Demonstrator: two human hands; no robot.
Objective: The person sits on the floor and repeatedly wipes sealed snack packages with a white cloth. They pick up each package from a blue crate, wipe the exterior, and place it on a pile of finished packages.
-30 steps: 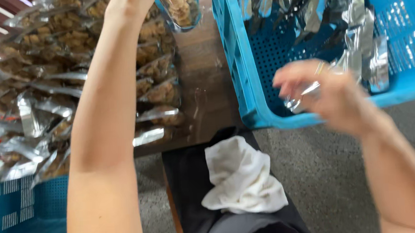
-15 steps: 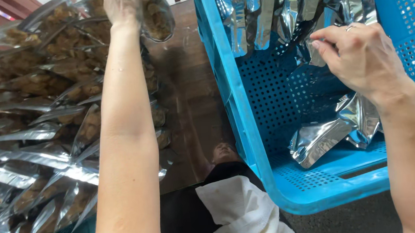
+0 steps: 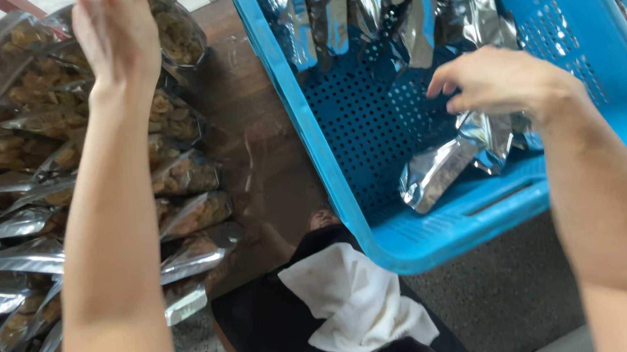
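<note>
Since half a second ago, the right hand [image 3: 500, 81] has left the far row of upright foil pouches and now hovers with loosely curled, empty fingers over one crumpled silver pouch [image 3: 457, 156] in the blue basket [image 3: 433, 237]. Left hand [image 3: 118, 36] stays raised over the filled bags [image 3: 175, 170]; its grip is unclear. About five pouches stand upright far; the filled bags are too many to count.

The left hand [image 3: 118, 37] runs off the top edge, fingertips cut away, so its grip can't be read. The bright blue perforated plastic basket [image 3: 344, 196] is clipped at top and right. The right hand [image 3: 500, 81] hides part of a crumpled silver foil pouch [image 3: 443, 168]; contact unclear.
</note>
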